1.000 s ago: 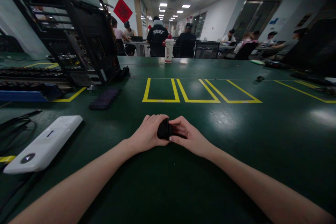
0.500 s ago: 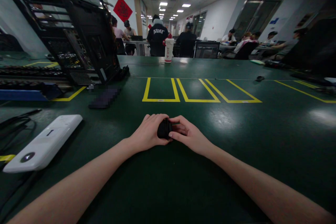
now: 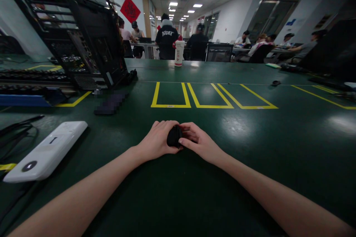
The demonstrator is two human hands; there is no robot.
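A small black rounded object (image 3: 174,137) sits low over the green table (image 3: 183,200), between my two hands. My left hand (image 3: 158,139) wraps round its left side, fingers over the top and thumb along the near lower edge. From the right, my right hand (image 3: 198,140) grips the object's ridged right edge with thumb and curled fingers. Both hands partly cover the object, so its exact kind cannot be made out.
Yellow tape outlines (image 3: 171,106) mark the table ahead. To the left lie a white device with a round lens (image 3: 50,152), black cables (image 3: 20,129) and a dark blurred slab (image 3: 109,103). An open black computer case (image 3: 94,40) stands behind; a white bottle (image 3: 178,53) is at the far edge.
The black object has turned very slightly between my hands, and the right fingers have shifted a little on its edge. Both arms stay in place.
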